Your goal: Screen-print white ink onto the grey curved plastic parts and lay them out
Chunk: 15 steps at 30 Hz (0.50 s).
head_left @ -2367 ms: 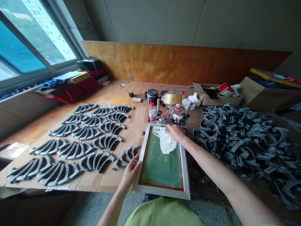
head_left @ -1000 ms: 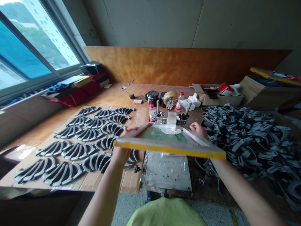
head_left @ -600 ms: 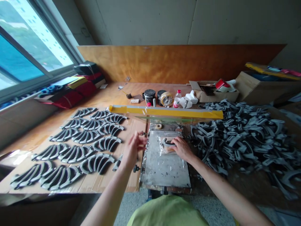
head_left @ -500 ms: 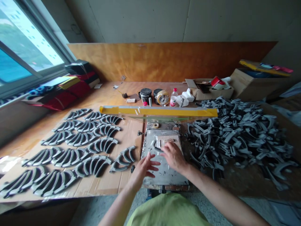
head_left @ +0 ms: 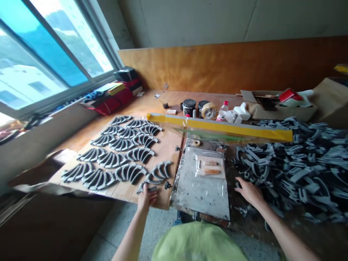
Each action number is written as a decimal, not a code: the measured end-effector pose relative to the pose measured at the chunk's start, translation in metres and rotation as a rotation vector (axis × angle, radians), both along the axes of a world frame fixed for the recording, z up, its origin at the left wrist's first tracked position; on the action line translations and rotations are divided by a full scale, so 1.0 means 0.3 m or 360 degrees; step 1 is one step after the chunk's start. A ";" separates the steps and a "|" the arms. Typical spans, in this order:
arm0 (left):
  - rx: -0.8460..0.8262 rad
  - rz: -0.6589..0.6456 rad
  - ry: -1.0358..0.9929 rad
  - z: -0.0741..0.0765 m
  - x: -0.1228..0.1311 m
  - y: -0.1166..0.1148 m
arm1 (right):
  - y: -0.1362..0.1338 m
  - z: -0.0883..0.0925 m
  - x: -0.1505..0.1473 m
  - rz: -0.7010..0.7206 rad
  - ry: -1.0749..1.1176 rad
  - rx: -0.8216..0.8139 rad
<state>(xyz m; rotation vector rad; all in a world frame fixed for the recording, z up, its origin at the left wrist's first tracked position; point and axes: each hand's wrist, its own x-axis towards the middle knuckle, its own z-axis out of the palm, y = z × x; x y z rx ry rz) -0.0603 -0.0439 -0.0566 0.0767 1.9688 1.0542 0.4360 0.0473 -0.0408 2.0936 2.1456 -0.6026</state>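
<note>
At the near edge of the cardboard sheet (head_left: pixel 163 145), my left hand (head_left: pixel 146 198) grips a curved grey piece (head_left: pixel 141 187), its fingers closed round it. Similar curved pieces lie there in fanned rows (head_left: pixel 99 178), the closest group (head_left: pixel 160 173) just beyond the hand. My right hand (head_left: pixel 250 193) is at the left border of a big jumbled pile of grey pieces (head_left: pixel 296 170); its thumb and forefinger are apart with nothing visible between them. Between my hands lies a grey plate (head_left: pixel 201 192) bearing a small board (head_left: pixel 221 170) with two brownish strips.
A long yellow-taped bar (head_left: pixel 220 127) spans the bench behind the plate. Beyond it stand black tubs (head_left: pixel 189 107), a tape roll (head_left: pixel 209 110), a red-capped bottle (head_left: pixel 223 110) and an open carton (head_left: pixel 282 110). Small black parts (head_left: pixel 168 185) lie by the plate.
My left hand has moved left from the plate to the cardboard, with a curved piece in it. My right hand has gone right to the pile. The view has turned left.
</note>
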 end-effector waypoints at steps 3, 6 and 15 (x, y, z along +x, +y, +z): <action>-0.0070 0.0039 -0.0055 -0.033 -0.011 0.020 | 0.016 -0.013 0.032 -0.0017 0.0099 -0.0083; -0.0106 0.0061 -0.0048 -0.048 -0.016 0.022 | 0.045 0.058 0.072 -0.0102 0.0319 -0.0020; -0.0277 -0.0175 0.0230 -0.033 -0.021 0.019 | 0.105 0.325 0.045 -0.0200 0.1240 0.0083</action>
